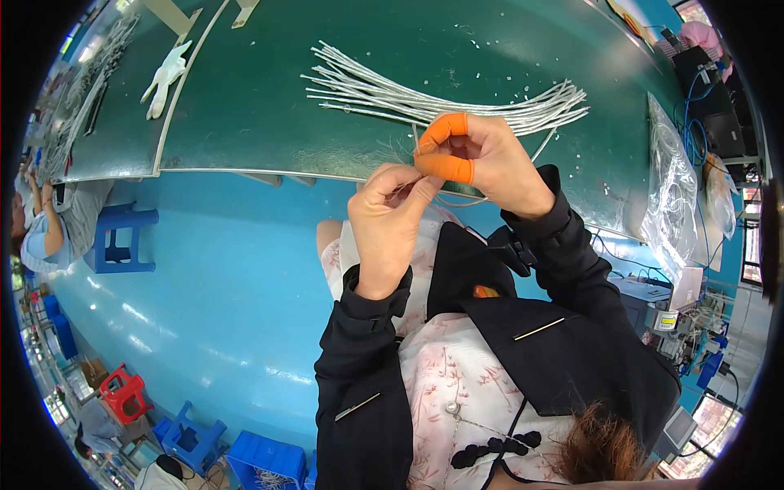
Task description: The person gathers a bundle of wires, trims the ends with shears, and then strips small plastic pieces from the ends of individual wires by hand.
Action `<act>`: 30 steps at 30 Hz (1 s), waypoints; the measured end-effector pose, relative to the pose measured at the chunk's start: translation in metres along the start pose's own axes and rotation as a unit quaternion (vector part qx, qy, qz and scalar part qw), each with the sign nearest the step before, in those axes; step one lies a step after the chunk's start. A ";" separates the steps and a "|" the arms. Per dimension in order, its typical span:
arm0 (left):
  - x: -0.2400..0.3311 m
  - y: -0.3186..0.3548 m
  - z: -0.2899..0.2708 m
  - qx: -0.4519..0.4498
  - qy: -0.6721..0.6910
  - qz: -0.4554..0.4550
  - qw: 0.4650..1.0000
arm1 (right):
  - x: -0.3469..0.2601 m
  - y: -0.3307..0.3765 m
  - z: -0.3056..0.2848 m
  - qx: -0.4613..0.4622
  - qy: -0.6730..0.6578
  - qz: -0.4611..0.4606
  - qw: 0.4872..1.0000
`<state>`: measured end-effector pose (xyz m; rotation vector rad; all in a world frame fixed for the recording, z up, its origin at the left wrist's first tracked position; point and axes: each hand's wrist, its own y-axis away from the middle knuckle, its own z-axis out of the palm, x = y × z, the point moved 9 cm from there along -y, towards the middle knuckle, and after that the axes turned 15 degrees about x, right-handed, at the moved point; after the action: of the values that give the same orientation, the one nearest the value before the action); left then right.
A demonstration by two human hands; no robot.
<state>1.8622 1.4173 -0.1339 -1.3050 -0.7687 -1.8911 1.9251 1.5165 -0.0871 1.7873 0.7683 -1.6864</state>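
Both my hands meet over the front edge of the green table (253,106). My left hand (385,216) is closed in a pinch on a thin cable (461,202), which loops below my fingers. Orange finger covers sit on the thumb and forefinger of my right hand (490,159), whose fingers are pinched together at the cable's end, touching my left fingertips. Fine loose strands (395,152) fan out beside the pinch; exactly which hand grips them is hidden. Just beyond my hands lies a bundle of silvery cables (425,100), spread side by side across the table.
Small pale scraps dot the tabletop. A white glove (167,80) lies at the left, near more cables (90,82). Clear plastic bags (671,196) hang at the table's right edge. Blue stools (122,238), a red stool (124,392) and a blue crate (268,459) stand on the floor; another person sits far left.
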 end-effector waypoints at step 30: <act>-0.018 0.001 -0.003 -0.001 0.104 -0.092 0.990 | 0.059 -0.007 -0.009 0.086 -0.331 0.212 0.916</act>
<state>1.8654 1.4184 -0.1515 -1.0467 -0.8002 -2.1347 1.9291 1.5293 -0.1458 1.2167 -0.0639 -1.9030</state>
